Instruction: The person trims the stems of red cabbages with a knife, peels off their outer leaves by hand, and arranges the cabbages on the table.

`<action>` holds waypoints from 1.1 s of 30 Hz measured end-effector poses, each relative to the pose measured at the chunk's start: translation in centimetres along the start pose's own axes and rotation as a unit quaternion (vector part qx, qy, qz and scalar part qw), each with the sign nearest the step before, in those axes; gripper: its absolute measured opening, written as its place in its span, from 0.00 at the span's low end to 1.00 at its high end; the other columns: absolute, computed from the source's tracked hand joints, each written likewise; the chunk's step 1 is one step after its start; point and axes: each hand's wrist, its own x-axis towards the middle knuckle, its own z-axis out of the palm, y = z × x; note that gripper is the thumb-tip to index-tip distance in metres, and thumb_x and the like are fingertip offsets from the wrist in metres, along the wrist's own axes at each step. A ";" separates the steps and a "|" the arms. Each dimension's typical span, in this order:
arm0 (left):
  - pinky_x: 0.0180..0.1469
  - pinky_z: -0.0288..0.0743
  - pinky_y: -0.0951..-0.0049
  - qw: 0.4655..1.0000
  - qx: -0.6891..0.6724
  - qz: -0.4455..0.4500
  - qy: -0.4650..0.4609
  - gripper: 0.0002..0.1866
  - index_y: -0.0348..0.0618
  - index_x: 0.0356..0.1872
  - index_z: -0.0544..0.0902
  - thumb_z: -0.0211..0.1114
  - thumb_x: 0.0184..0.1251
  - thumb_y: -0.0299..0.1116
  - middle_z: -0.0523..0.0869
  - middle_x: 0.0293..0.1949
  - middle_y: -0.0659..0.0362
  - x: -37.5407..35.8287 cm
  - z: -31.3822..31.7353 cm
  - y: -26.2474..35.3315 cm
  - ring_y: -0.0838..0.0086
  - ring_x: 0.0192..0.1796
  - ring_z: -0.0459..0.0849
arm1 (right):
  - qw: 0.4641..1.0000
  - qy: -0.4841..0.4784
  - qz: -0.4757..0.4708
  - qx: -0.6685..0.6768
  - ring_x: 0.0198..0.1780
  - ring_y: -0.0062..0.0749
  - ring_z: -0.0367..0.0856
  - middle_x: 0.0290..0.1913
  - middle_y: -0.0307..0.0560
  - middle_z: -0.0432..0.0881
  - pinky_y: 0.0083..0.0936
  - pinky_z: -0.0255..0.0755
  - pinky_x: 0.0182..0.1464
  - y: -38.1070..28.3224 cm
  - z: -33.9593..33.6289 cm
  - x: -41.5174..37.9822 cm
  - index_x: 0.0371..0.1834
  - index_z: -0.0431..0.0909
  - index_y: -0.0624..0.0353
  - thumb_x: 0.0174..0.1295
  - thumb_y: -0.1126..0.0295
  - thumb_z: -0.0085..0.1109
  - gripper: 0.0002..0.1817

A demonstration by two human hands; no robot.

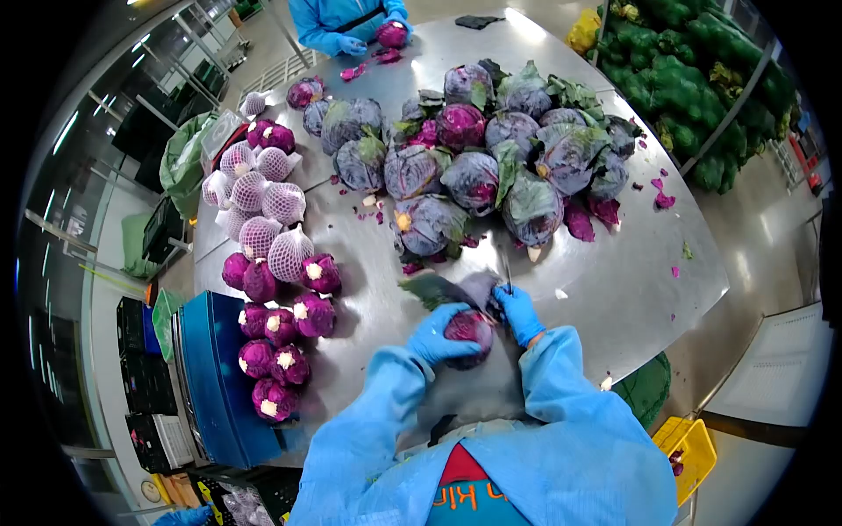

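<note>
My left hand (441, 337), in a blue glove, is wrapped round the left side of a red cabbage (470, 338) just above the steel table. My right hand (519, 314), also gloved, is closed on a knife (508, 279) whose thin blade points up and away from me. Its fingers are right at the far right side of the cabbage. Dark outer leaves (431, 289) fan out beyond the cabbage, between the two hands.
Untrimmed red cabbages (412, 171) are heaped across the table (631, 298). Trimmed purple heads (281, 326) and net-wrapped ones (289, 256) line the left side, beside a blue bin (230, 377). Opposite, a co-worker (338, 24) holds a cabbage. A yellow crate (686, 456) stands at right.
</note>
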 end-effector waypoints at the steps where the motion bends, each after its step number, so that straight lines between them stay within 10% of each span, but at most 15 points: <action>1: 0.66 0.66 0.66 0.999 0.034 -0.016 -0.001 0.43 0.38 0.60 0.73 0.82 0.41 0.44 0.76 0.57 0.51 -0.5 0.9 2.1 0.64 0.60 0.75 | 0.997 0.017 -0.069 -0.035 0.34 0.34 0.78 0.33 0.42 0.80 0.27 0.75 0.43 0.2 0.3 0.3 0.49 0.77 0.65 0.63 0.66 0.60 0.16; 3: 0.65 0.67 0.60 0.987 0.160 0.023 0.019 0.47 0.39 0.60 0.74 0.80 0.36 0.53 0.72 0.59 0.46 -0.5 1.9 2.5 0.51 0.60 0.72 | 0.974 0.052 -0.195 -0.107 0.41 0.37 0.79 0.41 0.48 0.81 0.28 0.74 0.49 0.9 0.9 -0.2 0.54 0.74 0.65 0.61 0.69 0.61 0.19; 4: 0.66 0.66 0.60 0.974 0.225 -0.009 0.028 0.48 0.39 0.62 0.72 0.79 0.38 0.53 0.69 0.61 0.44 -0.6 2.4 3.9 0.50 0.61 0.71 | 0.920 0.079 -0.164 -0.348 0.60 0.47 0.72 0.61 0.60 0.71 0.33 0.68 0.60 -2.8 1.1 -2.6 0.66 0.66 0.62 0.59 0.75 0.58 0.29; 8: 0.64 0.66 0.55 0.918 0.373 -0.085 0.099 0.52 0.37 0.67 0.64 0.75 0.42 0.55 0.63 0.64 0.37 -2.0 6.8 6.2 0.45 0.61 0.69 | 0.810 0.147 -0.340 -0.455 0.72 0.54 0.58 0.72 0.59 0.57 0.36 0.57 0.71 -5.9 -0.4 -8.5 0.76 0.52 0.54 0.62 0.74 0.50 0.36; 11: 0.63 0.65 0.51 0.840 0.505 -0.124 0.156 0.57 0.33 0.69 0.58 0.73 0.43 0.58 0.60 0.65 0.33 -2.4 10.8 5.8 0.43 0.61 0.67 | 0.839 0.185 -0.234 -0.456 0.46 0.46 0.81 0.53 0.58 0.78 0.36 0.74 0.49 -6.1 -0.7 -13.6 0.66 0.67 0.53 0.67 0.70 0.51 0.23; 14: 0.64 0.64 0.52 0.870 0.443 -0.153 0.153 0.64 0.31 0.70 0.53 0.78 0.36 0.60 0.61 0.64 0.36 -2.4 10.3 6.5 0.42 0.63 0.64 | 0.876 0.099 -0.087 -0.464 0.37 0.52 0.82 0.39 0.56 0.82 0.37 0.76 0.39 -4.1 -1.8 -16.2 0.54 0.75 0.56 0.66 0.66 0.54 0.15; 17: 0.65 0.63 0.53 0.875 0.433 -0.147 0.159 0.65 0.32 0.69 0.53 0.80 0.32 0.58 0.62 0.64 0.37 -2.3 9.8 5.7 0.43 0.64 0.64 | 0.878 0.051 -0.200 -0.433 0.32 0.52 0.81 0.31 0.56 0.81 0.37 0.74 0.34 -1.7 -0.1 -17.8 0.45 0.78 0.57 0.65 0.64 0.56 0.11; 33: 0.62 0.68 0.55 0.900 0.404 -0.096 0.130 0.60 0.31 0.65 0.61 0.80 0.31 0.57 0.68 0.61 0.42 -0.9 6.0 4.9 0.47 0.60 0.69 | 0.801 0.057 -0.189 -0.565 0.29 0.56 0.79 0.28 0.57 0.79 0.48 0.72 0.30 -1.1 1.3 -14.8 0.37 0.73 0.56 0.66 0.62 0.50 0.09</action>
